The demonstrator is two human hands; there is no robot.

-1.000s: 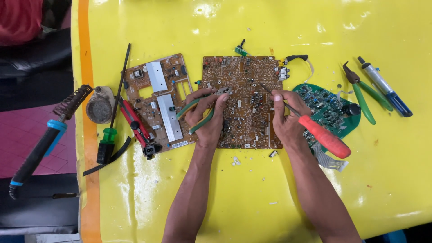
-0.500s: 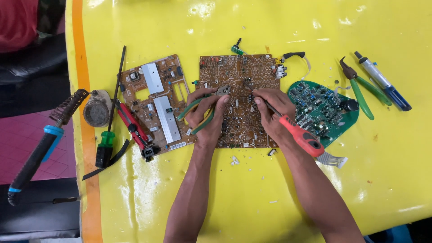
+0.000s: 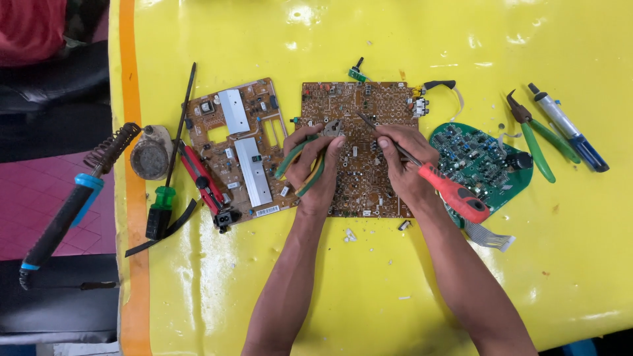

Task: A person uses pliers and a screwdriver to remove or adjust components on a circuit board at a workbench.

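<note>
Working board: lying flat near the middle of the yellow table, the brown circuit board shows its solder side up; you have both hands on it.
Handling: judge it light, thin and stiff, yet brittle at the corners and prickly with cut leads; take it by bare edges, never by the small parts at its right rim.
Axis: nearly square, its slightly longer side runs from you toward the far edge of the table; the connector cluster points right.
Left hand: your left hand presses on the board's left part, fingers curled round the green-handled pliers, whose nose rests by a small grey metal part.
Right hand: your right hand has its fingers pinched on the shaft of the red-handled screwdriver; the tip points up-left onto the board, the handle trails toward you and right.
Close by: a second brown board lies just left, a green round-edged board just right.
Farther out: green cutters and a blue desoldering pump sit at right; a soldering iron lies well off left.
</note>
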